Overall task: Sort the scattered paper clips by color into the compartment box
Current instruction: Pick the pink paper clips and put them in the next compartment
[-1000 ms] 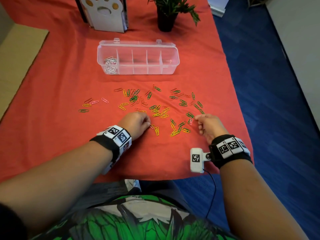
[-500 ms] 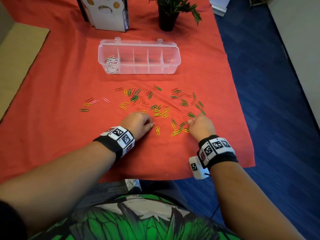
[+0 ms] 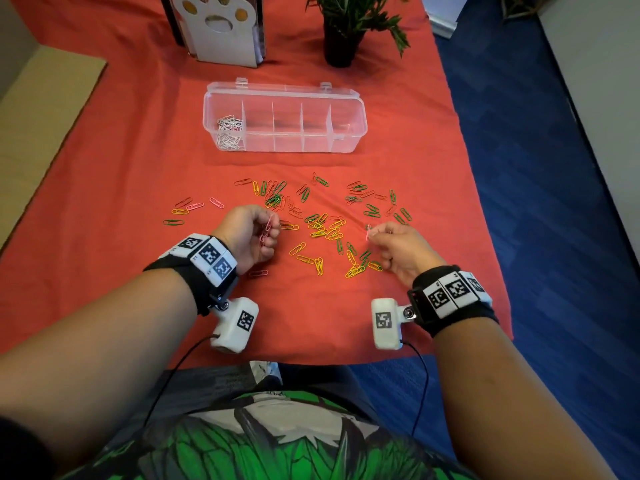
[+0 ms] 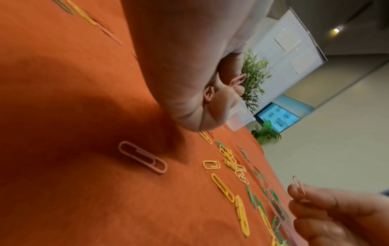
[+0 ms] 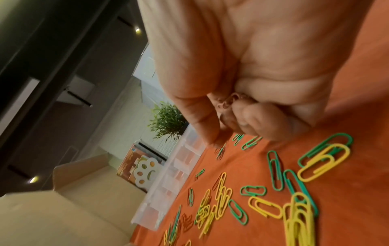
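Note:
Green, yellow, red and pink paper clips (image 3: 325, 226) lie scattered on the orange-red cloth. The clear compartment box (image 3: 360, 109) stands beyond them, with white clips (image 3: 230, 133) in its leftmost compartment. My left hand (image 3: 270, 233) hovers over the left of the scatter and grips a few pink clips (image 3: 267, 227), which poke out of the curled fingers (image 4: 238, 81). My right hand (image 3: 374, 235) is lifted over the right side and pinches a pink clip (image 3: 368, 232) between thumb and fingers (image 4: 299, 184). More pink clips sit in its curled fingers (image 5: 228, 101).
One pink clip (image 3: 258, 273) lies on the cloth by my left wrist (image 4: 143, 157). A white paw-shaped stand (image 3: 221, 26) and a potted plant (image 3: 346, 26) are behind the box. The table edge runs along the right, with blue floor (image 3: 536, 202) beyond.
Both hands were down on the cloth among the clips; now they are raised and turned inward, each with pink clips in its fingers.

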The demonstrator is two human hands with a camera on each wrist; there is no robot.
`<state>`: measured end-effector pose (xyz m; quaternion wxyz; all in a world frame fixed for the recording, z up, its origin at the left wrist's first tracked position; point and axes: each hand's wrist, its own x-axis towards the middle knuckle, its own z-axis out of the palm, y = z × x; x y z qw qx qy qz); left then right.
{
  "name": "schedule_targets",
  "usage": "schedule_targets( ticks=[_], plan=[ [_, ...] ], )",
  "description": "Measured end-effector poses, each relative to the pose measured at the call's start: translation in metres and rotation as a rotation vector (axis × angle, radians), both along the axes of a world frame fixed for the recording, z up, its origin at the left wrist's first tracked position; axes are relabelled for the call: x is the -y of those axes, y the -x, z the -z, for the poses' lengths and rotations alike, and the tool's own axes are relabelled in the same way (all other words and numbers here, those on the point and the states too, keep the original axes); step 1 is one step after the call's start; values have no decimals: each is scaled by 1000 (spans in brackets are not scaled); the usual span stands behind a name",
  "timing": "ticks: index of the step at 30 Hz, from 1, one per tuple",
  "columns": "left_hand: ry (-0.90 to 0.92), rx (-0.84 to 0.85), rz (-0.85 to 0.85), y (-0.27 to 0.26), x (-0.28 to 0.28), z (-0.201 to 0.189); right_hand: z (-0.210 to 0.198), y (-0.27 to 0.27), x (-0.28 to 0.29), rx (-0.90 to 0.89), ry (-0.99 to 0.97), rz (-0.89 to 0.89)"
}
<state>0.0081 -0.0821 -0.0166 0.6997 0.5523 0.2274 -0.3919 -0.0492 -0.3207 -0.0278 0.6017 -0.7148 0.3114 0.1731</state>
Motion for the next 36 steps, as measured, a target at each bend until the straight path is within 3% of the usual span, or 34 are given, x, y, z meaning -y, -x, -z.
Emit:
schedule_targets(
  ticks=[4,8,10,13,15,18,20,22,23,25,27,32,36],
  plan=[
    [77,-10,-28,-1,-6,-4,-4,0,-9,15,-176,17],
    [-118,91,85,-1,-10,-2,-9,-1,-11,102,-610,153],
    [-331,301,279,2,-13,3,-11,-3,-12,129,-765,206],
    [-621,619,762,10,-23,9,-12,-8,-11,109,-765,272],
    [-866,764,984,13,-31,12,-14,-10,-4,102,-622,321],
    [-975,850,1045,14,-34,14,-14,-11,12,97,-213,294],
    [-997,858,1086,14,-33,14,-18,-10,23,-23,202,79],
    [-1028,871,1122,14,-31,14,-18,-6,29,-229,597,-244],
    [-1046,886,1130,14,-30,13,-17,-3,29,-322,732,-376],
    [-1085,907,1139,13,-28,10,-16,2,24,-375,836,-476],
    [-1090,888,1145,11,-28,7,-14,3,13,-329,759,-462],
    [-1068,874,1203,12,-28,3,-11,-7,-27,-184,149,-46],
    [-970,787,1099,13,-34,5,-19,-28,-66,-61,-47,-117]
  ],
)
